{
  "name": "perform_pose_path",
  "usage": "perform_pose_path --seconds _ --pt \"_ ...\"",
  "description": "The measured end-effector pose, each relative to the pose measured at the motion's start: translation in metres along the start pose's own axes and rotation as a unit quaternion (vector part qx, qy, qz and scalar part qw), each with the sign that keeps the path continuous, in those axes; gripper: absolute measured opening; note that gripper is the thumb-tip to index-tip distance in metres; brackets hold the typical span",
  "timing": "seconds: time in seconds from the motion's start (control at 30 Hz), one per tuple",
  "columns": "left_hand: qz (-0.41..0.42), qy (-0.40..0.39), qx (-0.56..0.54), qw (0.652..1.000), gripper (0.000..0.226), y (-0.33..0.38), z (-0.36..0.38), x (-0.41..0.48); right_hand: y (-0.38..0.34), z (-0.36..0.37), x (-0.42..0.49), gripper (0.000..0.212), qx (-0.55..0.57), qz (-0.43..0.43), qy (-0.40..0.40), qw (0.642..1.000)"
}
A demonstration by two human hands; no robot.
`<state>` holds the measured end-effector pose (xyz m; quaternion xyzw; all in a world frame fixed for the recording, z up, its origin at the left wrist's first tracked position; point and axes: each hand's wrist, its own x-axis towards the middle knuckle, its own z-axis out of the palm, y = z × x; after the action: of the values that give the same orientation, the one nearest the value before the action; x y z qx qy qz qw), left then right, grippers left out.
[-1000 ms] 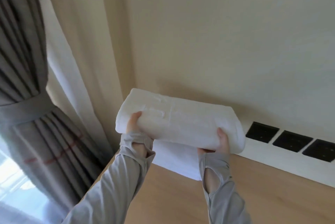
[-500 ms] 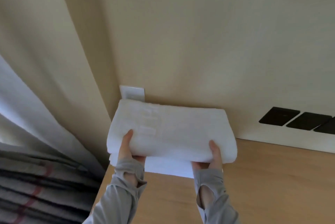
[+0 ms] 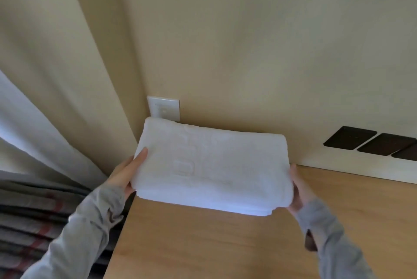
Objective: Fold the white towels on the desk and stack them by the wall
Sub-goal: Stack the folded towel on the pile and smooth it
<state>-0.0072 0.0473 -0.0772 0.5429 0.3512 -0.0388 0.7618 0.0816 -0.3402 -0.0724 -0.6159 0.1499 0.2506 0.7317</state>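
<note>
folded towel (image 3: 209, 165), fingers (image 3: 140, 158) at both ends

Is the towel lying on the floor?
No, the white towel sits on the wooden desk by the wall, with the left hand and right hand at its ends.

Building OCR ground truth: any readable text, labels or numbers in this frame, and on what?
None can be read.
Folded white towel: raised woven pattern that may be lettering, too blurred to read.
White wall plate: faint marks, too small to read.
Black wall panels: no text visible.
</note>
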Motion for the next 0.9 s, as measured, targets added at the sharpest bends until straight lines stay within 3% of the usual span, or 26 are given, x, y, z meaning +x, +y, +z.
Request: perform_pose_path --seconds 0.1,0.2,0.3,0.47,0.53,0.6,0.7,0.83,0.9 --pt "-0.03 -0.017 0.114 0.993 0.089 0.029 0.013 0.014 -0.035 0.013 0.014 0.086 -0.121 0.065 0.038 0.99" --pt "-0.005 0.025 0.169 0.985 0.054 0.042 0.026 0.022 -0.05 0.034 0.024 0.071 -0.149 0.103 0.027 0.983" --pt "0.07 0.077 0.187 0.977 0.047 0.042 0.031 0.021 -0.05 0.038 0.022 0.057 -0.134 0.03 0.061 0.989" --pt "0.191 0.087 0.182 0.961 0.051 0.06 0.036 0.015 -0.058 0.031 0.02 0.032 -0.113 -0.136 0.093 0.98" --pt "0.189 0.103 0.225 0.95 0.046 0.063 0.038 0.025 -0.057 0.035 0.03 0.034 -0.141 -0.137 0.104 0.975" --pt "0.128 0.106 0.305 0.938 0.056 0.056 0.038 0.037 -0.048 0.04 0.044 0.046 -0.195 -0.08 0.115 0.971" --pt "0.051 0.139 0.378 0.914 0.071 0.04 0.038 0.048 -0.034 0.044 0.06 0.063 -0.29 -0.018 0.162 0.943" --pt "0.112 0.209 0.446 0.863 0.066 0.036 0.038 0.05 -0.036 0.043 0.063 0.061 -0.403 -0.081 0.212 0.887" --pt "0.149 0.22 0.436 0.86 0.058 0.032 0.04 0.048 -0.034 0.044 0.061 0.057 -0.423 -0.119 0.224 0.87"
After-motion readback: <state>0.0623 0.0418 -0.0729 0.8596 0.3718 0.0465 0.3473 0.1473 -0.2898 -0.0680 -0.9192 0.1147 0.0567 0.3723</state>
